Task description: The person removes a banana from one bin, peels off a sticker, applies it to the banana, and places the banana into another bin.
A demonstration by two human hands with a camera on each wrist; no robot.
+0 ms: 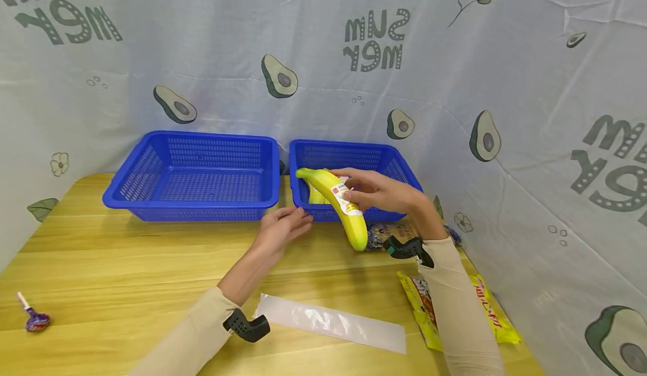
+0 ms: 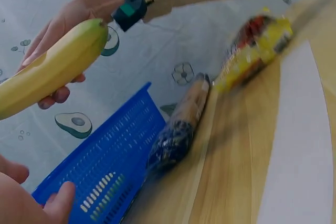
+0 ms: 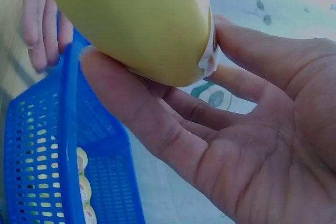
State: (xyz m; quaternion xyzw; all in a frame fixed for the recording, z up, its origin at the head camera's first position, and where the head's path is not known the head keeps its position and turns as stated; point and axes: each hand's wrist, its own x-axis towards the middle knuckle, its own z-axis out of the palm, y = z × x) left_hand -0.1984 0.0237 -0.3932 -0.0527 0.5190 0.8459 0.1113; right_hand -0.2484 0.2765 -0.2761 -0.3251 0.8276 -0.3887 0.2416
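Observation:
My right hand grips a yellow banana with a white label, its greenish tip pointing left. The banana slants above the front of the right blue basket. In the right wrist view, the fingers and thumb close round the banana. My left hand is at that basket's front left corner, fingers extended at the rim. In the left wrist view, the left thumb shows in front of the basket wall. Several yellow items lie inside the basket, partly hidden by the banana and the wall.
A second blue basket stands to the left. A dark blue and tan package lies before the right basket, partly behind my right wrist. Yellow snack packaging, a white strip and a lollipop lie on the wooden table.

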